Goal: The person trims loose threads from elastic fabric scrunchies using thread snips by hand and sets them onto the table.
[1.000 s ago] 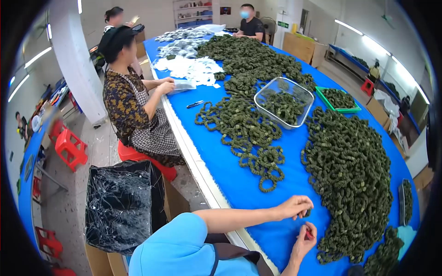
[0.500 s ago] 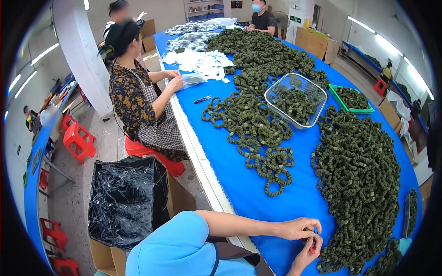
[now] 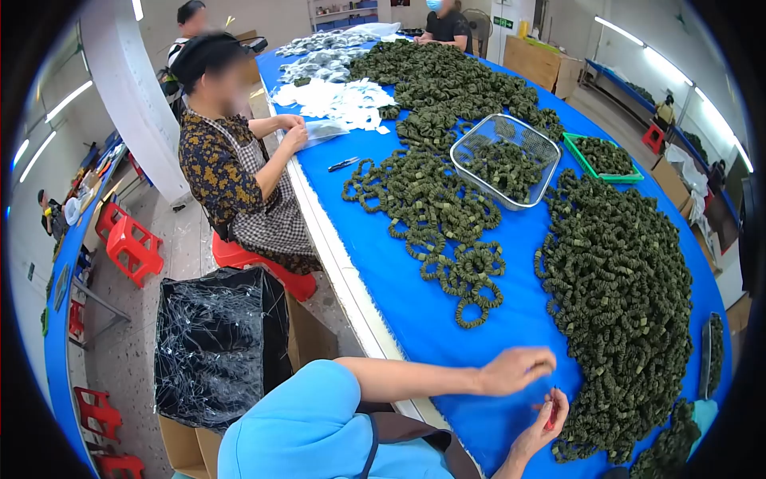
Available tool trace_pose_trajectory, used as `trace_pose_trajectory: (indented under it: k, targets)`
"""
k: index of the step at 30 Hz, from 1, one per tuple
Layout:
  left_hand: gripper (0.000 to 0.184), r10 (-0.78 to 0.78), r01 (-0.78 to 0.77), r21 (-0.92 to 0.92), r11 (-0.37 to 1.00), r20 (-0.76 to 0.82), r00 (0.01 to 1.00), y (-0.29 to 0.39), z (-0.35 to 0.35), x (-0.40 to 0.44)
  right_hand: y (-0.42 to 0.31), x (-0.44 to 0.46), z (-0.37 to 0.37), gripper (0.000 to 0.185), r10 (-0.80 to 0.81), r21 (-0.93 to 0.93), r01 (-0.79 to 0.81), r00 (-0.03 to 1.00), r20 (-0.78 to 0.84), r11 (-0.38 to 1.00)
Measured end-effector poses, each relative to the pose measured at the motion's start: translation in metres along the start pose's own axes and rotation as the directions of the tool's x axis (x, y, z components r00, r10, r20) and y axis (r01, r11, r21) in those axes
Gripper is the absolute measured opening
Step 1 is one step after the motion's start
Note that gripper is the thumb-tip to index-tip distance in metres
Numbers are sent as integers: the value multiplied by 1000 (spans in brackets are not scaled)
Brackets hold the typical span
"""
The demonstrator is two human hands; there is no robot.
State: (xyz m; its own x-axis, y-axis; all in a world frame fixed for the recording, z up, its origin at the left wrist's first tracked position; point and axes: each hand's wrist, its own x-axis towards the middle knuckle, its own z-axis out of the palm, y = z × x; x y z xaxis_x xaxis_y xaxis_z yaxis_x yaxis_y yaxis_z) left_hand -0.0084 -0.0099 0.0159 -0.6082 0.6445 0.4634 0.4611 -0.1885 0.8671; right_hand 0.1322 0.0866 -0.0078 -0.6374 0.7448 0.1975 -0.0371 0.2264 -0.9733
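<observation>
My left hand (image 3: 517, 371) is over the blue table, smeared by motion, and whatever may be in its fingers does not show. Just below and to the right, my right hand (image 3: 546, 425) is closed around a small red object (image 3: 550, 417), mostly hidden by the fingers; its kind is not clear. Close beside the right hand rises a large heap of dark green ruched fabric rings, like scrunchies (image 3: 618, 319). Further up the table lies a looser spread of the same scrunchies (image 3: 439, 199), with a single ring (image 3: 479, 307) at its near end.
A wire basket (image 3: 511, 199) and a green tray (image 3: 602, 177) hold more rings. White pieces (image 3: 335, 102) and small snips (image 3: 344, 164) lie near a seated co-worker (image 3: 231, 152). A black-lined box (image 3: 211, 343) with thread scraps stands left of the table, near red stools (image 3: 132, 247).
My hands have come apart: the left has moved up, away from the right, which keeps the red object. The seated co-worker's head has turned. The view has shifted slightly.
</observation>
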Motion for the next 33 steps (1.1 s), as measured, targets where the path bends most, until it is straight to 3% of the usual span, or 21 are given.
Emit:
trace_pose_trajectory:
  k: [2, 4, 5, 7, 13, 17, 19, 20, 23, 24, 25, 27, 29, 31, 33]
  targets:
    - [16, 204, -153, 202, 967, -261, 944, 11, -31, 21, -10, -1, 3, 25, -42, 68, 43, 999, -29, 997]
    - [24, 274, -132, 339, 932, -417, 867, 4, -61, 38, 2, 1, -1, 28, -13, 27, 12, 999, 52, 1000]
    - [24, 278, -135, 341, 930, -416, 866, -4, -71, 42, 13, 4, -5, 32, 19, -18, -17, 991, 133, 1000]
    - [34, 225, 67, 567, 821, -429, 875, -26, -85, 46, 22, 7, -9, 41, 93, -119, -61, 952, 291, 991]
    - [42, 45, 144, 784, 603, -214, 976, -71, -74, 34, 2, -1, 2, 62, 34, -193, -3, 988, 154, 981]
    - [45, 262, 32, 685, 728, -321, 910, -50, -70, 39, -1, 0, 4, 82, 9, -82, -6, 999, 37, 997]
    - [40, 168, 11, 496, 868, -314, 934, -41, -61, 37, -8, -1, 7, 83, 25, -78, -21, 999, 43, 997]
    - [40, 167, 13, 496, 868, -316, 934, -37, -56, 34, -12, -2, 7, 84, 41, -74, -38, 998, 46, 997]
    - [30, -258, 264, 48, 963, -115, 959, -5, -50, 29, -20, -3, 12, 86, 96, -15, -95, 993, 66, 995]
    - [27, -366, 363, -143, 921, 4, 931, 7, -54, 29, -22, -3, 12, 86, 117, 33, -119, 991, 67, 992]
    - [27, -363, 367, -155, 917, 52, 930, 4, -54, 29, -19, 1, 11, 86, 129, 22, -129, 991, 20, 991]
    - [28, -461, 481, -519, 707, 177, 869, -3, -43, 28, -7, 9, 2, 83, 182, 183, -204, 975, 128, 962]
    - [29, -498, 554, -499, 666, 256, 829, 1, -41, 27, -12, 11, -2, 63, 320, 370, -331, 943, 92, 868]
    - [28, -507, 597, -526, 606, 324, 799, -6, -35, 24, 2, 18, -15, 51, 381, 419, -403, 914, 140, 814]
    - [27, -519, 656, -516, 551, 403, 754, -5, -27, 23, 9, 19, -14, 39, 401, 538, -400, 908, 122, 742]
